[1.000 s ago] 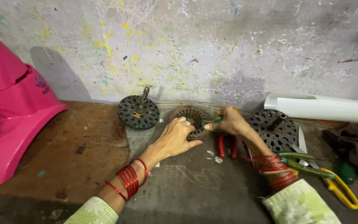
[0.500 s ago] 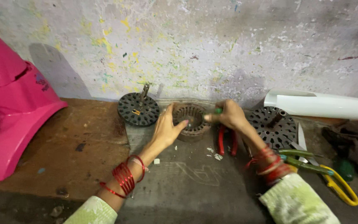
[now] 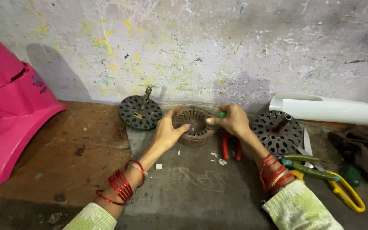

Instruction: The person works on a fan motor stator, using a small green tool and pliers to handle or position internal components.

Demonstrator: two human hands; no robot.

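L hand (image 3: 167, 132) on slotted metal ring (image 3: 194, 125), R hand (image 3: 234, 120) w/ green-handled tool (image 3: 220, 115) at rim
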